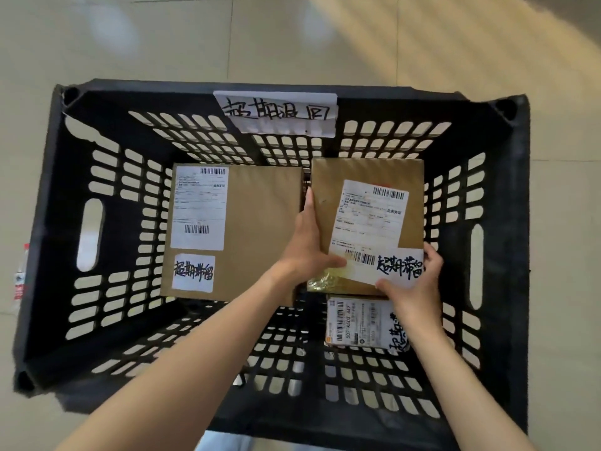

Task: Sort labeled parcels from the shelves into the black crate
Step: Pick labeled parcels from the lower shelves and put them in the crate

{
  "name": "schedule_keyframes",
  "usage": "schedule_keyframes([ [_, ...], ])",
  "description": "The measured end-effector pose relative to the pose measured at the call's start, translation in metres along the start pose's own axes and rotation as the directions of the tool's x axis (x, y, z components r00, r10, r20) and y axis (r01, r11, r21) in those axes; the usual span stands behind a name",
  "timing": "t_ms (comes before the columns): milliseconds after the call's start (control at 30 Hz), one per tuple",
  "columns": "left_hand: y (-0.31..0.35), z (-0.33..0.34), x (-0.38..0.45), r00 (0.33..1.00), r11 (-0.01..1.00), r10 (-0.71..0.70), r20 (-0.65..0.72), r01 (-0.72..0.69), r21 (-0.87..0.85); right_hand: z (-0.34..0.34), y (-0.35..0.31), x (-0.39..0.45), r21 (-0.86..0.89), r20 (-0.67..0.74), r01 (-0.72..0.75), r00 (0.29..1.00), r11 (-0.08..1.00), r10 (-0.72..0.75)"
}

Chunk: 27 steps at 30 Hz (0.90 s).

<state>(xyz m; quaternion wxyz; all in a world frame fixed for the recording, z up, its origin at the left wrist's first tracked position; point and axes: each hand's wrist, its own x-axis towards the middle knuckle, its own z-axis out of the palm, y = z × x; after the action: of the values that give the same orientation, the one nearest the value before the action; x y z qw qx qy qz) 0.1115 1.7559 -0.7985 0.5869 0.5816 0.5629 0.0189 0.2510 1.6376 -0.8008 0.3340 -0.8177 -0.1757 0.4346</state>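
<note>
I look straight down into a black slotted crate (55, 203) on the floor. Both my hands hold a brown box parcel (344, 180) with a white shipping label and a handwritten sticker, low inside the crate's right half. My left hand (307, 245) grips its left edge; my right hand (413, 288) grips its near right corner. A larger brown parcel (260, 229) with two labels lies flat on the crate's left side. A small labelled parcel (357, 320) lies under the held box's near edge, partly hidden by my right wrist.
A white handwritten paper sign (276, 109) hangs on the crate's far wall. Pale tiled floor (292, 37) surrounds the crate. A plastic bottle (20, 278) with a red label lies outside the left wall. The crate's near floor shows bare slots.
</note>
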Motion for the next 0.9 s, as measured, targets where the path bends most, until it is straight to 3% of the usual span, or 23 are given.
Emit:
schedule_keyframes([
  [300, 0.010, 0.002, -0.006, 0.999, 0.996, -0.048, -0.012, 0.049, 0.079, 0.001, -0.018, -0.011, -0.221, -0.055, -0.046, 0.998, 0.974, 0.034],
  [467, 0.028, -0.024, -0.043, 0.997, 0.992, -0.019, -0.079, 0.029, 0.121, -0.002, -0.060, -0.040, -0.304, -0.055, 0.020, 0.998, 0.952, -0.038],
  [700, 0.064, -0.117, -0.159, 0.951, 0.999, -0.009, -0.308, 0.019, 0.029, 0.015, -0.164, -0.110, -0.268, 0.181, 0.254, 0.961, 0.929, -0.211],
  [900, 0.048, -0.196, -0.306, 0.808, 0.993, -0.079, -0.583, 0.012, -0.117, 0.061, -0.240, -0.211, -0.254, 0.439, 0.497, 0.823, 0.829, -0.359],
])
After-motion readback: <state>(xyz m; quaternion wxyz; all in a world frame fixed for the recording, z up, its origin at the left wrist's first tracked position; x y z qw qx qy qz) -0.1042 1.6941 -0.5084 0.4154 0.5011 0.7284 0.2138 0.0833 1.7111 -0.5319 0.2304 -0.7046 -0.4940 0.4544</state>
